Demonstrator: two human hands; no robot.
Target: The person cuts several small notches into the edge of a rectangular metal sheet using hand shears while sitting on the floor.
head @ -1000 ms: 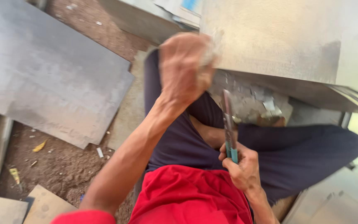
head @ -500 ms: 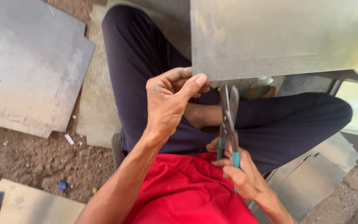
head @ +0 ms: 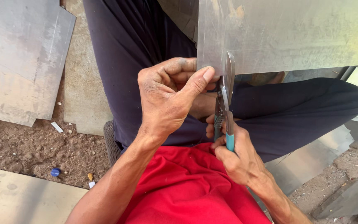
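At centre frame the left hand (head: pixel 168 97) is pinching the lower left corner of the metal sheet (head: pixel 287 35) between thumb and curled fingers, apparently steadying the edge against the cut. Just to its right, the right hand (head: pixel 237 159) is gripping the teal-handled tin snips (head: pixel 224 108) closed-fisted, blades pointing up and biting into the sheet's bottom edge, directly beside the left thumb.

Teal-handled snips (head: pixel 225 108), grey sheet (head: pixel 287 33)
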